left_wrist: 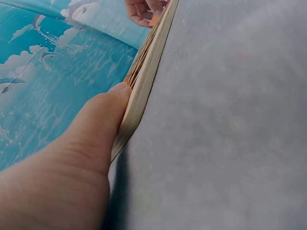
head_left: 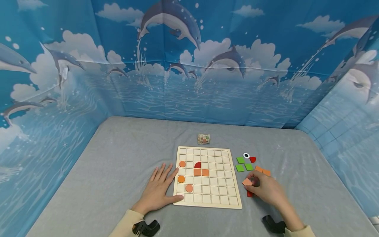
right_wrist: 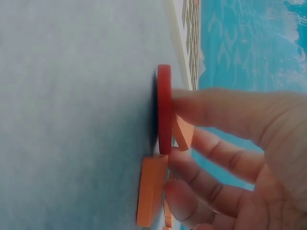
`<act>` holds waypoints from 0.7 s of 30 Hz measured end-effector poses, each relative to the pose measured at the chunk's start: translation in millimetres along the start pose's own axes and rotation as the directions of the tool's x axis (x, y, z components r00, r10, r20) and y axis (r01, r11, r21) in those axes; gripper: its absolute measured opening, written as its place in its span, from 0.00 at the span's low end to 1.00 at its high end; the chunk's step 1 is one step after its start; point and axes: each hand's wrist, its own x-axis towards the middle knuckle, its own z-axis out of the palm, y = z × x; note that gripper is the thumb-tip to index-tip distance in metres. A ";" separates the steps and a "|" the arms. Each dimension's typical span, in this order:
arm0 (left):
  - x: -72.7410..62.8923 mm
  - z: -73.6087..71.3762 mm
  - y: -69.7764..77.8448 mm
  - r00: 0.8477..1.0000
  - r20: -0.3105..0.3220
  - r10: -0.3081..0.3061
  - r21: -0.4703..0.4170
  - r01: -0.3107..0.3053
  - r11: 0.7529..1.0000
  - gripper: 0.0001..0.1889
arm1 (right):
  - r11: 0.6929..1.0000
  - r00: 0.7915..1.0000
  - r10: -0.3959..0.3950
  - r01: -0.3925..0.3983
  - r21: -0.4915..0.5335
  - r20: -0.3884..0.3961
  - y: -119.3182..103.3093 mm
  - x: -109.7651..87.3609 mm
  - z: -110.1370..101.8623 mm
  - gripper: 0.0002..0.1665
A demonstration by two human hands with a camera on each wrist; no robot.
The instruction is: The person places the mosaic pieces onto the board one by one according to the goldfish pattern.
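A pale wooden grid board (head_left: 219, 190) lies on the grey table. My left hand (head_left: 159, 190) is spread flat at its left side, the thumb resting on the near left corner. In the left wrist view that thumb (left_wrist: 103, 112) presses against the board's edge. My right hand (head_left: 267, 190) pinches an orange square tile (head_left: 247, 182) between thumb and fingers, just right of the board. A red piece (right_wrist: 164, 109) lies under that hand, partly hidden from the head view. Close to it is another orange tile (right_wrist: 152, 190).
On the board sit orange discs (head_left: 189, 188), two orange squares (head_left: 205, 172) and a red quarter-circle (head_left: 197, 165). Right of it lie green squares (head_left: 249, 167), a black-and-white eye disc (head_left: 246, 155), a red piece (head_left: 252, 159) and orange squares (head_left: 266, 172). A small patterned card (head_left: 203, 139) lies beyond.
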 end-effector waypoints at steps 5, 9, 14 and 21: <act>-0.1 -0.2 0.1 1.000 0.002 0.003 0.003 -0.003 1.000 0.50 | 1.000 1.000 -0.016 0.016 0.011 -0.022 -1.9 -0.8 2.8 0.15; 0.2 -0.1 0.1 1.000 0.004 0.001 0.009 -0.001 1.000 0.50 | 0.999 0.998 -0.023 0.024 0.021 -0.053 -2.3 -1.6 5.3 0.13; 0.3 0.1 0.1 1.000 0.003 -0.002 0.005 0.002 1.000 0.50 | 0.999 0.996 -0.027 0.030 0.033 -0.090 -2.5 -1.5 7.0 0.13; 1.1 -0.3 0.3 1.000 0.015 -0.010 0.003 0.010 1.000 0.50 | 0.997 0.997 -0.024 0.029 0.068 -0.078 -3.9 -1.8 6.7 0.12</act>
